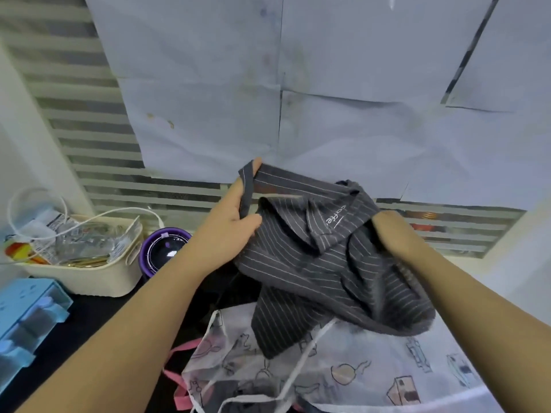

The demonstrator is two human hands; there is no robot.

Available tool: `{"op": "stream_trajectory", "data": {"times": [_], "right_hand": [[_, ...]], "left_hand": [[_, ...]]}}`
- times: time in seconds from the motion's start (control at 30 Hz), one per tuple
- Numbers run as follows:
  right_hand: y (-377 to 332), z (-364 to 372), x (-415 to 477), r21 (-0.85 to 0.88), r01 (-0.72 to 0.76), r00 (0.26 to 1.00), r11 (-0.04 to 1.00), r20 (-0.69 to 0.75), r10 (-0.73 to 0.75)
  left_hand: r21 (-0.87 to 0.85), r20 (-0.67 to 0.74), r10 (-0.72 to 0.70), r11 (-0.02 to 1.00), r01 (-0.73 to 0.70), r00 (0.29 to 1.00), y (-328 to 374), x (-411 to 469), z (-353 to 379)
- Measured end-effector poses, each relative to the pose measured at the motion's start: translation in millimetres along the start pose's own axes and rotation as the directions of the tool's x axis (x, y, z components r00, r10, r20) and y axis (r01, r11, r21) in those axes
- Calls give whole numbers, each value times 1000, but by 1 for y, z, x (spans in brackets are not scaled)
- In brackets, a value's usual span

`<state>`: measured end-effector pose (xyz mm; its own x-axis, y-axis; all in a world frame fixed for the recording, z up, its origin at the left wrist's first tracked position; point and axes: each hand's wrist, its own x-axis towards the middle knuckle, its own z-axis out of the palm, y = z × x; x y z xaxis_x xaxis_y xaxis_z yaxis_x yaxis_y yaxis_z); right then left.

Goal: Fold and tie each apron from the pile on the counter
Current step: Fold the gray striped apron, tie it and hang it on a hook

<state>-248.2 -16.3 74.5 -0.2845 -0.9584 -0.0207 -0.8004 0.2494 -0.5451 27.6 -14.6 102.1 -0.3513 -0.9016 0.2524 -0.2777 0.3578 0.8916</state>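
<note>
A dark grey pinstriped apron (322,263) with white lettering hangs bunched above the counter, held up by both hands. My left hand (235,222) grips its upper left edge, with a strap of the apron running between the fingers. At the apron's right side my right hand (393,234) clutches a fold of the cloth, its fingers hidden in the fabric. Below it a white apron (372,368) printed with kitchen drawings lies on the counter, its white ties looped across it. Pink straps (182,383) of another apron stick out at the left of the pile.
A cream basket (89,278) full of packets and a white cable stands at the left on the black counter (89,323). Beside it sits a purple round container (165,248). A light blue drawer box (26,317) is at the near left. Papered wall and striped blinds stand behind.
</note>
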Motion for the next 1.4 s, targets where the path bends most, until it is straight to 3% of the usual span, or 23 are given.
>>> {"op": "stream_trajectory", "data": {"times": [0.13,0.2,0.3,0.37,0.43,0.5,0.57,0.67,0.77,0.87,0.97,1.07,1.1,1.13,1.2,1.27,1.3,1.4], "right_hand": [[-6,-22,-6,-72,44,999,996,0,-45],[-11,-32,-11,87,48,994,995,-99,-39],[-22,-51,-6,340,55,971,939,-237,30],[-29,-66,1,568,37,961,822,-245,125],[-40,-85,2,769,57,969,637,-197,150],[-55,-104,0,834,114,969,539,-213,124],[-68,-121,-3,756,197,944,624,-317,87],[-81,-139,-8,389,387,809,836,-579,-104],[-93,-148,-19,110,546,628,830,-710,-319],[-96,-159,-15,-131,564,456,815,-774,-440],[-99,-175,-17,-325,517,280,792,-810,-515],[-108,-176,-23,-439,473,111,764,-830,-546],[-111,-170,-23,-459,478,110,749,-814,-570],[-112,-161,-22,-468,494,160,733,-779,-606],[-108,-136,-13,-432,536,400,726,-627,-669],[-94,-105,-6,-291,549,670,783,-407,-621],[-85,-91,-2,-196,536,762,821,-307,-571],[-56,-51,2,9,470,882,883,-42,-469]], "left_hand": [[-35,-24,34,999,-35,999,13,12,-4],[-60,-32,27,998,-29,999,17,14,-7],[40,-41,35,999,-34,999,14,15,-13],[133,-50,29,991,-22,998,10,19,-17],[187,-75,28,982,-13,997,8,24,-22],[207,-95,29,978,-9,995,10,29,-27],[229,-96,26,974,-3,995,14,32,-31],[273,-57,9,962,7,998,24,36,-39],[355,50,-26,935,6,998,34,40,-47],[483,119,-38,875,-25,992,45,44,-49],[597,-28,107,799,-69,994,51,55,-54],[424,-192,140,904,-46,971,56,62,-56],[356,-226,110,934,-23,968,54,63,-54],[305,-247,78,952,1,966,51,63,-52],[273,-254,19,961,53,967,37,61,-47],[281,-249,-44,953,115,968,16,51,-43],[284,-247,-71,948,142,966,5,46,-43],[276,-245,-171,932,237,954,-26,28,-43]]}}
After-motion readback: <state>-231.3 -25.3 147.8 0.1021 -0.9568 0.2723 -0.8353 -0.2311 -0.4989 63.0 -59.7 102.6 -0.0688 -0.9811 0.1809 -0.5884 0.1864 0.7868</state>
